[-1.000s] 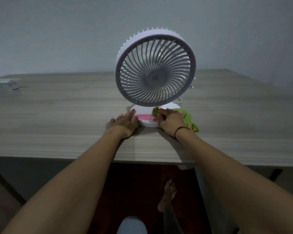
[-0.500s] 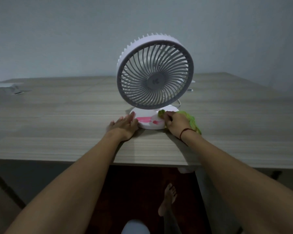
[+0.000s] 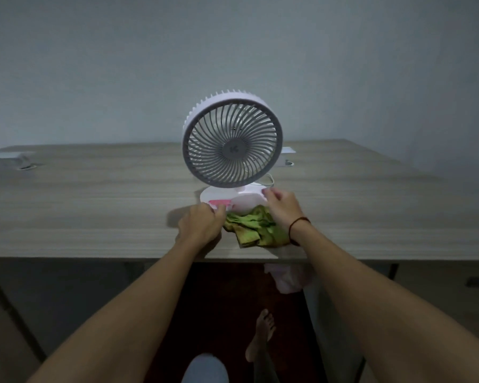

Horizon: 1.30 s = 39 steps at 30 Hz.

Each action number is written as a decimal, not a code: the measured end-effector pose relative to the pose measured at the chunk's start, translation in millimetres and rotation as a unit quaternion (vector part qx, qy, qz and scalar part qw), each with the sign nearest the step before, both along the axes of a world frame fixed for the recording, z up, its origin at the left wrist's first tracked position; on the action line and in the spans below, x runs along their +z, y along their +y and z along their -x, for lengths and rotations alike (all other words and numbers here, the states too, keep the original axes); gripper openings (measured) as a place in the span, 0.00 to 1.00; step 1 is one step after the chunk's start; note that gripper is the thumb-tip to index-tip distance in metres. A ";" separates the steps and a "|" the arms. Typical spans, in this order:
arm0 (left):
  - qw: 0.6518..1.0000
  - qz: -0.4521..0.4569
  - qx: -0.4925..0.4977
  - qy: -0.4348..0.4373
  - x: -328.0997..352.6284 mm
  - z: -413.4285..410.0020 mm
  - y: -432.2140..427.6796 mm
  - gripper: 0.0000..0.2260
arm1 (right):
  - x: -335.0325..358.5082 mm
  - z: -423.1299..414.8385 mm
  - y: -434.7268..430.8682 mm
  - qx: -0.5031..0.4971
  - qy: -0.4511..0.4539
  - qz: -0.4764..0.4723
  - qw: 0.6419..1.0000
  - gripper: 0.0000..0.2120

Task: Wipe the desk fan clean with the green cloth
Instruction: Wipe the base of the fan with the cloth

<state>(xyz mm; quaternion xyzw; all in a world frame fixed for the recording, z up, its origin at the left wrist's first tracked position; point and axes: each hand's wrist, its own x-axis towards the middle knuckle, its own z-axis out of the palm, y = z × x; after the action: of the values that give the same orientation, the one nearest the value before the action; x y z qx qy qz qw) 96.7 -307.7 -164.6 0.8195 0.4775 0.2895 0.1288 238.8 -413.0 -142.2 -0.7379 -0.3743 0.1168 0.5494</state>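
The white desk fan [image 3: 232,142] stands upright on the wooden table [image 3: 94,205], grille towards me, on a round base [image 3: 246,201] that carries a pink label. The green cloth [image 3: 253,228] lies crumpled on the table just in front of the base, between my hands. My left hand [image 3: 201,225] has its fingers curled against the base's front-left edge, touching the cloth's left end. My right hand [image 3: 281,207] reaches over the cloth's right part, fingertips gripping the base's right rim. The wrist hides part of the cloth.
A white cable [image 3: 270,179] curls behind the base, and a small white object [image 3: 287,156] sits behind the fan. Another white object [image 3: 9,157] lies at the far left. The table's front edge [image 3: 94,258] is just below my hands; a pale bag [image 3: 289,277] hangs under it.
My right hand has let the cloth go; it now lies spread in front of the base. Both hands have shifted onto the base's edges. My view has pulled back.
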 end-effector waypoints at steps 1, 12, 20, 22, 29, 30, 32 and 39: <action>1.000 0.018 -0.007 0.021 2.1 -3.0 -4.1 0.33 | -0.7 -11.3 -2.1 -0.046 -0.015 0.036 0.998 0.16; 0.975 0.216 -0.047 -0.028 20.6 -32.9 -21.3 0.22 | 2.3 -21.2 -7.7 -0.025 -0.042 0.259 0.965 0.33; 0.924 0.281 -0.043 -0.256 13.1 -32.7 -13.5 0.10 | -11.7 -36.7 7.5 0.090 0.222 0.099 0.966 0.59; 0.924 0.280 -0.053 -0.254 12.4 -30.8 -12.4 0.14 | -1.1 -26.6 -0.4 0.077 0.220 0.113 0.966 0.56; 0.944 0.243 -0.039 -0.218 7.4 -31.0 -11.0 0.16 | 0.1 -2.5 -9.6 -0.064 0.142 0.095 0.983 0.24; 0.950 0.231 -0.041 -0.204 7.4 -30.6 -11.0 0.14 | 2.3 -0.4 -11.1 -0.053 0.145 0.099 0.983 0.27; 0.967 0.191 -0.049 -0.164 8.3 -30.3 -12.1 0.14 | 9.6 1.9 -14.0 0.004 0.153 0.110 0.982 0.36; 0.987 0.080 -0.088 -0.110 6.2 -25.5 -11.1 0.12 | 11.2 -2.6 -10.1 -0.011 0.087 0.179 0.980 0.26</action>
<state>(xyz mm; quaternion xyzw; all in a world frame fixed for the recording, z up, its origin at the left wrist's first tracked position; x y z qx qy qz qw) 122.3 -318.8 -158.4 0.8087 0.4082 0.3260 0.2705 241.4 -423.1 -130.9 -0.8157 -0.2897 0.2394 0.4398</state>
